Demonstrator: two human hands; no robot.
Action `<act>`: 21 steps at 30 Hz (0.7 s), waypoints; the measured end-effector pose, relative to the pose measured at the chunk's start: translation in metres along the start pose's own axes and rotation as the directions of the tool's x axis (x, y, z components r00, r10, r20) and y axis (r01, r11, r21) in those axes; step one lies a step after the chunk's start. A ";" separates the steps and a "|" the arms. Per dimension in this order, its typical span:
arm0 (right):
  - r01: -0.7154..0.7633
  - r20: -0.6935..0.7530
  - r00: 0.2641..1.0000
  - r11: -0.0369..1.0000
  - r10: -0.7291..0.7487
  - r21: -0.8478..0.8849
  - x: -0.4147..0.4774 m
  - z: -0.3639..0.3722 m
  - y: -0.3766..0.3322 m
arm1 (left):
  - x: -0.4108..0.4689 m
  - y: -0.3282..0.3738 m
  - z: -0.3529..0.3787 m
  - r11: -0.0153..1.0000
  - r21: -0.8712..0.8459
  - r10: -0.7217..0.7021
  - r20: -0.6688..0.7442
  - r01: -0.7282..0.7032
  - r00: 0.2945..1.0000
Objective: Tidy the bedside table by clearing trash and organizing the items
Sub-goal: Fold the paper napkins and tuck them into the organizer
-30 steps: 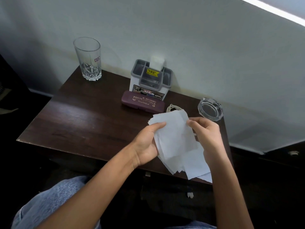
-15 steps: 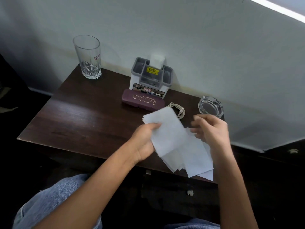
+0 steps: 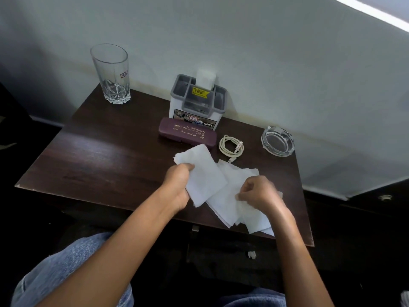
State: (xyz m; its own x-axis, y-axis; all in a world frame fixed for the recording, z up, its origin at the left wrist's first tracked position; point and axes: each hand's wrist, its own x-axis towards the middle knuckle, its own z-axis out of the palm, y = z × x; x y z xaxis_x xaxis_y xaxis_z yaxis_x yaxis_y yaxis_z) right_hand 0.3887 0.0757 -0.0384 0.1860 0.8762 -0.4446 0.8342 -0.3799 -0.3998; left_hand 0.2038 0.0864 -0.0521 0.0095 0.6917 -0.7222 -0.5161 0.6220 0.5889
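Gripping tissues | left hand fingers hidden beneath | right hand pinching

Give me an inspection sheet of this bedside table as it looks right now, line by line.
Surface: dark wooden bedside table, set against the pale wall.
Job's things: white paper tissues, fanned out at the front right.
Clutter: tall clear drinking glass back left; white and grey plastic organizer at the back; maroon spectacle case before it; clear glass ashtray back right.
Hands: left hand grips some tissues; right hand pinches others.
Cables: coiled white charging cable between case and ashtray.
Surroundings: blue denim legs below.
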 end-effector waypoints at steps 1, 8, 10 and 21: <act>-0.003 -0.006 1.000 1.000 0.003 0.002 0.000 0.000 0.000 | 0.000 0.000 0.000 1.000 0.002 0.003 -0.005 -0.002 1.000; -0.023 -0.031 0.999 0.982 0.029 0.186 -0.009 -0.026 -0.001 | -0.001 0.001 0.001 1.000 0.014 0.000 0.010 0.000 1.000; 0.018 -0.085 0.996 0.960 0.006 0.278 -0.017 -0.039 -0.005 | -0.002 0.001 0.002 1.000 0.018 0.000 0.031 0.000 1.000; 0.383 -0.189 0.922 0.869 -0.338 0.314 -0.043 -0.029 -0.063 | -0.020 -0.005 0.016 0.978 -0.061 -0.159 0.407 0.201 0.899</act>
State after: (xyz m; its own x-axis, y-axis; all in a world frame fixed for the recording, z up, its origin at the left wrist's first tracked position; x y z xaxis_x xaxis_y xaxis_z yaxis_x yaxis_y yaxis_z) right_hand 0.3433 0.0699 0.0289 -0.0128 0.9923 -0.1233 0.6330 -0.0874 -0.7692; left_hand 0.2197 0.0749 -0.0349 0.4394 0.6725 -0.5955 -0.5552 0.7245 0.4085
